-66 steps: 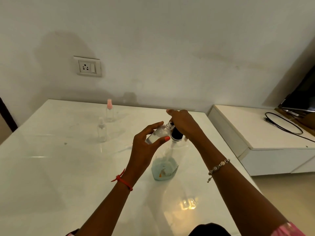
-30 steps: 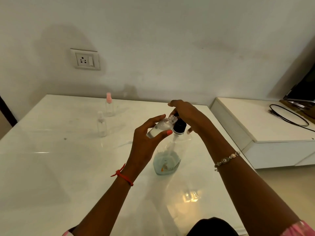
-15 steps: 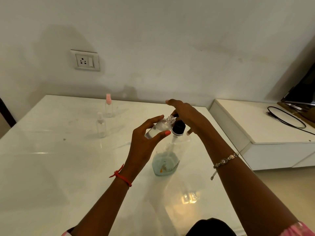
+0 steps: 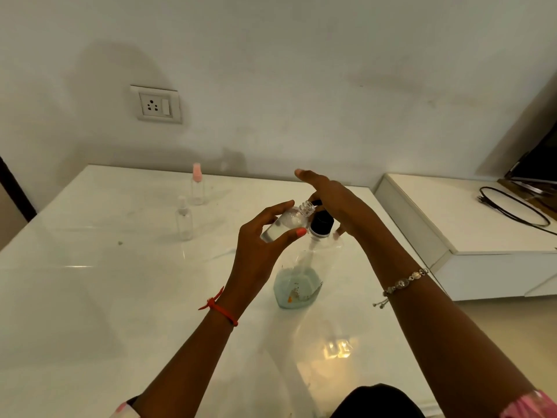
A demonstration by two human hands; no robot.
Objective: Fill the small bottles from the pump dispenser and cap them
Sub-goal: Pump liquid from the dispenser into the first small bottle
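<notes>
a small bottle [image 4: 286, 224], clear and uncapped, is held tilted above the tabletop [image 4: 90, 297], its open threaded neck up against the black spout of the pump dispenser [image 4: 301, 279]. the left hand [image 4: 265, 245] pinches the small bottle between thumb and curled fingers, the thumb across its near side. the pump dispenser stands upright on the tabletop just right of that hand, a clear body with a black collar and pale blue liquid low in the bottom. the right hand [image 4: 337, 200] lies over the pump head with its fingers stretched out nearly straight, gripping nothing; the head itself is mostly hidden under the palm. a red thread [image 4: 220, 309] circles the left wrist and a bracelet [image 4: 404, 283] the right. further back on the left stand two more small bottles, a clear-capped bottle [image 4: 184, 220] and behind it a pink-capped bottle [image 4: 197, 185], well apart from the hands. a wall socket [image 4: 156, 105] sits on the wall above. to the right is a low white cabinet [image 4: 452, 221] with a black cable [image 4: 512, 209] lying on it.
</notes>
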